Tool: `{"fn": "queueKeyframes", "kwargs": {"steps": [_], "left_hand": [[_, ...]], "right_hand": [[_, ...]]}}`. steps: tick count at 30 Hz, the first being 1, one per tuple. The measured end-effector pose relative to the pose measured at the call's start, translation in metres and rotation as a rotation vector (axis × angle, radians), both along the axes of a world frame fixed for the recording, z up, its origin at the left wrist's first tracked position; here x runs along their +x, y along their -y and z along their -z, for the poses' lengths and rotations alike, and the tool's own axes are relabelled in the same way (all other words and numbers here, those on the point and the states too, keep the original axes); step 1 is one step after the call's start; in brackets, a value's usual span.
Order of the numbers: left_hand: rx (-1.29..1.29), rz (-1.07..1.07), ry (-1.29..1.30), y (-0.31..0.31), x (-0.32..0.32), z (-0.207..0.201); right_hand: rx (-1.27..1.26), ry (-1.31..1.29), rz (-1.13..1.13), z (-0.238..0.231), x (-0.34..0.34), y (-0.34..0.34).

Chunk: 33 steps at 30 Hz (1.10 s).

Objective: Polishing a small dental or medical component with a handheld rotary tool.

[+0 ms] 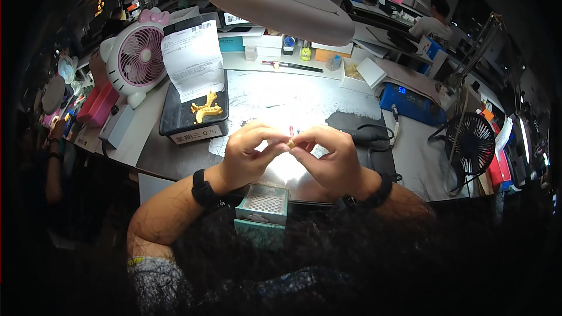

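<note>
Over the brightly lit worktop, my left hand point(249, 147) and my right hand point(329, 151) meet fingertip to fingertip. Both pinch a small tan piece point(291, 144), mostly covered by the fingers, too small to name exactly. Just beyond the fingertips shows a thin red-tipped thing point(291, 130); whether it is touched I cannot tell. A dark cylindrical handpiece point(367, 135) with a cable lies beside my right hand. To the left of my left hand, a black tray point(165, 118) holds yellow dental models point(207, 109) and a propped printed paper sheet point(192, 61).
A large lamp head point(281, 6) hangs over the bench. A pink-and-white fan point(139, 55) stands left, a small black fan point(470, 143) right. A blue control box point(413, 103) sits at the back right. Below my hands is a small drawer with a perforated grid point(264, 202).
</note>
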State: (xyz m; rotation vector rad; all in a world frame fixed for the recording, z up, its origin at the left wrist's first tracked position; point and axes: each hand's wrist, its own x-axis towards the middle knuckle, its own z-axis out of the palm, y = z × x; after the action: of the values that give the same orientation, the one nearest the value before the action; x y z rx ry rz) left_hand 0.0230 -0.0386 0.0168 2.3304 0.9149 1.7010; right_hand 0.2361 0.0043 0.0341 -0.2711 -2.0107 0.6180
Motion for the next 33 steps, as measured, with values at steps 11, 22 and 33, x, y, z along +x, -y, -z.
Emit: {"fn": "queueKeyframes", "kwargs": {"steps": [11, 22, 33], "left_hand": [[-0.086, 0.088, 0.019, 0.0008, 0.0019, -0.0057], [-0.094, 0.085, 0.042, -0.001, 0.0005, -0.0008], [-0.133, 0.079, -0.002, 0.0029, -0.0012, -0.0037]], "right_hand": [[-0.178, 0.001, 0.0, 0.003, -0.0005, 0.0023], [-0.175, 0.025, 0.007, 0.0018, 0.0006, 0.0032], [-0.16, 0.001, 0.024, 0.003, -0.0019, 0.0042]]}}
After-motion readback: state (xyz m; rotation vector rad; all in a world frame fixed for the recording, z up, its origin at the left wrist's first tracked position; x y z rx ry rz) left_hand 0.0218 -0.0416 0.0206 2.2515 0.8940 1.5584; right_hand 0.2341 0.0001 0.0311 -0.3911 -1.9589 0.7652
